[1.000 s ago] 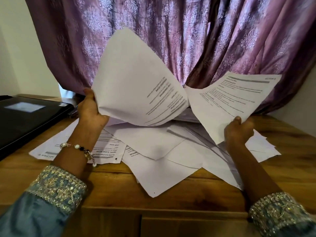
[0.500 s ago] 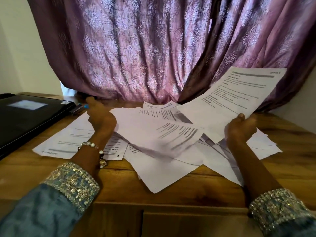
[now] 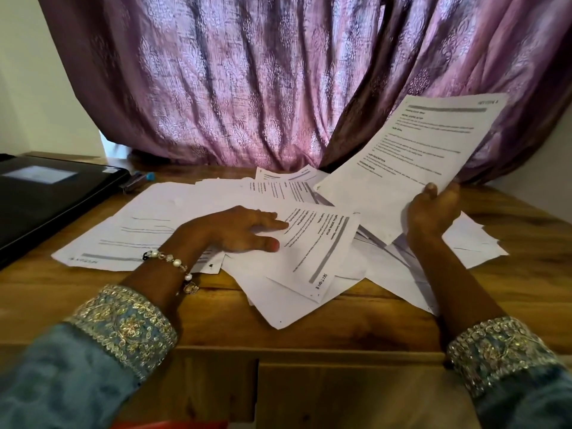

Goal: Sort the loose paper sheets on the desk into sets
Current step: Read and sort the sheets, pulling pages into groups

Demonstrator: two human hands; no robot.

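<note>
Overlapping loose sheets (image 3: pixel 312 252) hide each other – raised sheet's (image 3: pixel 411 150) print blurred

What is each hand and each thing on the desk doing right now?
left hand: open, flat on the printed sheet
right hand: grips the raised sheet
raised sheet: tilted up, off the desk
paper pile: scattered, overlapping, unsorted
laptop: lid closed
curtain: drawn

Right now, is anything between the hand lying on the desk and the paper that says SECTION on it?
Nothing visible. The left hand rests with straight fingers directly on the SECTION sheet, which lies on top of the paper pile. The right hand holds another sheet up, clear of it.
</note>
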